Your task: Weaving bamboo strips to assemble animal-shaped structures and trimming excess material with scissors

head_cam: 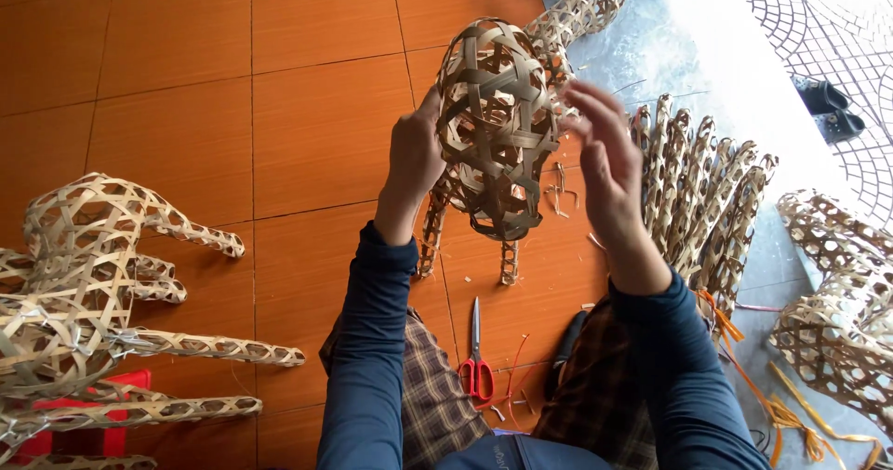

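Observation:
A woven bamboo-strip figure with a rounded open-lattice body and thin woven legs stands on the orange tile floor between my hands. My left hand grips its left side, fingers curled onto the lattice. At the figure's right edge is my right hand, blurred, with the fingers spread against the weave; whether it pinches a strip I cannot tell. Both arms wear dark blue sleeves. Red-handled scissors lie on the floor between my knees.
A finished woven animal figure lies at the left over a red object. A row of woven tubes lies at the right. More woven pieces and orange strips sit far right. Dark sandals rest on paving.

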